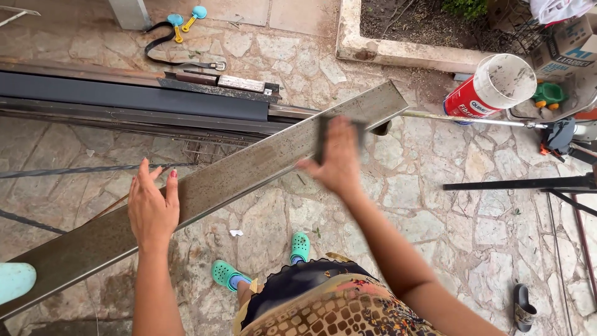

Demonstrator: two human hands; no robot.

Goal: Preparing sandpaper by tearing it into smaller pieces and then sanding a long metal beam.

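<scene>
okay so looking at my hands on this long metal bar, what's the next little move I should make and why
Probably slide the right hand with its dark pad back down the metal bar toward the left hand. The pad sits near the bar's far end, the stretch between the hands looks dull and speckled, and the left hand lies flat on the bar, steadying it.

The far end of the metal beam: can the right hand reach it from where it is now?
Probably yes. The right hand already rests on the metal beam near its far end, and nothing lies between them.
</scene>
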